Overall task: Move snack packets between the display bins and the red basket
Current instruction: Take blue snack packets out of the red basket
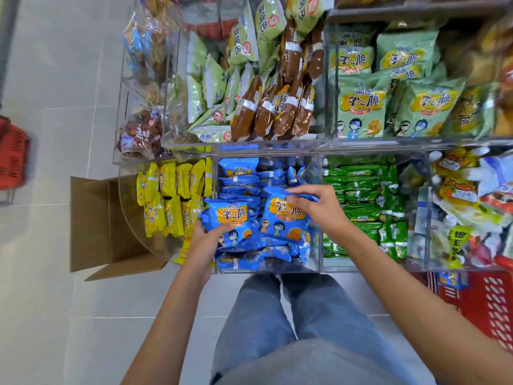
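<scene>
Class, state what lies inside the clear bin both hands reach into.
The clear bin holds blue snack packets; the left hand holds one, the right hand pinches another. The bin's floor is covered.

**Two rows of bins before us, boxes and baskets on the floor either side**

We stand at the middle bin [266, 270] of the near row, with the left bin [122, 190] beside it and the right bin [341, 266] and end bin [427, 240] on the other side. The back row [244, 144] stands higher, behind them. Atop the middle bin's heap, our left hand [204, 240] holds the left packet [230, 218] and our right hand [319, 207] pinches the right packet [283, 218] just beside it. A cardboard box [111, 232] sits on the floor left of the near row, with the far basket [14, 154] well beyond it. The near basket [488, 301], a loose packet [451, 279] in it, lies at our right, just before the end bin.
</scene>
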The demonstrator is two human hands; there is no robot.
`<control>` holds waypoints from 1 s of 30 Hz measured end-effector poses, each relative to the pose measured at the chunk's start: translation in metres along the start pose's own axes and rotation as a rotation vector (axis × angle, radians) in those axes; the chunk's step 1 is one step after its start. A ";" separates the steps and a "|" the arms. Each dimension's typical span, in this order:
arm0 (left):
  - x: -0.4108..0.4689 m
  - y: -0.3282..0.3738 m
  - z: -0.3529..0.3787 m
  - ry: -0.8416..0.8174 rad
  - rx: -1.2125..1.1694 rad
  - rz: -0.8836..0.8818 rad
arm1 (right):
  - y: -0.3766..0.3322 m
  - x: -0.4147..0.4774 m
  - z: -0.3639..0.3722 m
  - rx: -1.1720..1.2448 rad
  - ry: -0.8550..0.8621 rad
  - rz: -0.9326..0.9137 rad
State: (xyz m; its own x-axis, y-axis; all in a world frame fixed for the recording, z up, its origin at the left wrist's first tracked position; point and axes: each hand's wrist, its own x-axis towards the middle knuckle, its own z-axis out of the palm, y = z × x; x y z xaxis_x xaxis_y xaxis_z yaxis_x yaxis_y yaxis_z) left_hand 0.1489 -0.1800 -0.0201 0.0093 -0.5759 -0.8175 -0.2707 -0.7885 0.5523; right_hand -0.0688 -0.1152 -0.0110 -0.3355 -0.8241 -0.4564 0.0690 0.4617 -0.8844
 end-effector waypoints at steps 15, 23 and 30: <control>-0.044 -0.002 0.031 -0.261 -0.132 0.031 | -0.012 -0.035 0.012 0.469 0.067 0.458; -0.057 0.000 0.045 -0.395 -0.061 -0.032 | -0.010 -0.037 0.038 0.383 0.080 0.528; -0.048 -0.003 0.040 -0.332 -0.128 -0.089 | 0.001 -0.031 0.033 0.443 0.052 0.500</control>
State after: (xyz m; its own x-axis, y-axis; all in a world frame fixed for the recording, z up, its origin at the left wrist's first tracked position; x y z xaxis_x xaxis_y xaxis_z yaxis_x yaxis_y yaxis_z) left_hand 0.1109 -0.1415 0.0106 -0.2915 -0.4191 -0.8599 -0.1601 -0.8648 0.4758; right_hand -0.0272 -0.0996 -0.0011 -0.2070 -0.5238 -0.8263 0.6033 0.5966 -0.5293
